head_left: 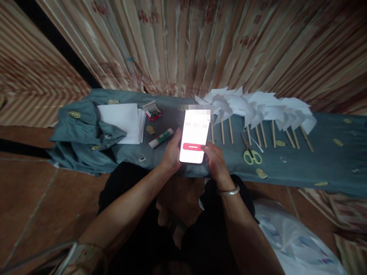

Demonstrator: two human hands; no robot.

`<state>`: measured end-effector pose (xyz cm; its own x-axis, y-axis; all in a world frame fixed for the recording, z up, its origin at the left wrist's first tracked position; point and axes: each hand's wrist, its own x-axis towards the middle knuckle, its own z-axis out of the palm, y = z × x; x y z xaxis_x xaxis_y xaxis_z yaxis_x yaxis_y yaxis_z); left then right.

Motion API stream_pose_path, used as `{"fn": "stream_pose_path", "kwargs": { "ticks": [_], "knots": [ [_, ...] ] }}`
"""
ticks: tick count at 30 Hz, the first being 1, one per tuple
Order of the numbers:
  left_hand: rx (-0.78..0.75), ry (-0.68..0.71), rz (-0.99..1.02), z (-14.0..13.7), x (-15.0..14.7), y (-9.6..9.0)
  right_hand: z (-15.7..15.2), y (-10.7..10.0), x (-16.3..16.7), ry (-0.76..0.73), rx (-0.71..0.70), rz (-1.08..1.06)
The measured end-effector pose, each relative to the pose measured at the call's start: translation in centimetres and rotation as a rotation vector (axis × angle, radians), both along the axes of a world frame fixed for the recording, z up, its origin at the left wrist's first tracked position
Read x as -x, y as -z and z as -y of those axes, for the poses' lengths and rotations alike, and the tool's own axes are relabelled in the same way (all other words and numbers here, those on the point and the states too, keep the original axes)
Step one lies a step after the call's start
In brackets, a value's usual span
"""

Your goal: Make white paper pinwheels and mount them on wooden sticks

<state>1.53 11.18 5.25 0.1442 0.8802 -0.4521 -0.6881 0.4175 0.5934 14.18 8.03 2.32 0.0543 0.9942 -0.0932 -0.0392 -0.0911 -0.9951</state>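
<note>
A lit phone (194, 133) is held upright between both hands above the cloth, its screen reading 00 01 56 with a red button below. My left hand (172, 152) is closed around the phone's left edge. From the right side, my right hand (214, 157) grips it too, the thumb at the red button; the fingers behind the phone are hidden. Left of the phone lie a glue stick (161, 138) and an open red box of small dark pieces (153, 111). To the right are green-handled scissors (251, 156), blades pointing away.
White paper pinwheels (258, 107) on wooden sticks lie overlapping in a row at the right. A stack of white paper (119, 123) lies at the left on the grey-green cloth (321, 152). Pleated curtains (172, 46) hang behind; a plastic bag (292, 236) stands lower right.
</note>
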Motion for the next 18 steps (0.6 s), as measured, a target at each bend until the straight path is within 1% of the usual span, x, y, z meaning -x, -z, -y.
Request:
{"fn": "stream_pose_path", "kwargs": {
  "ticks": [6,14,18],
  "knots": [
    [0.008,0.002,0.004,0.00,-0.14,0.20,-0.02,-0.08,-0.09,0.010,0.014,0.034],
    [0.016,-0.008,-0.017,0.13,-0.16,0.17,0.06,-0.01,-0.02,0.011,0.001,-0.037],
    [0.018,-0.010,-0.021,0.15,-0.17,0.18,0.02,-0.01,0.04,0.013,0.024,-0.034]
  ]
}}
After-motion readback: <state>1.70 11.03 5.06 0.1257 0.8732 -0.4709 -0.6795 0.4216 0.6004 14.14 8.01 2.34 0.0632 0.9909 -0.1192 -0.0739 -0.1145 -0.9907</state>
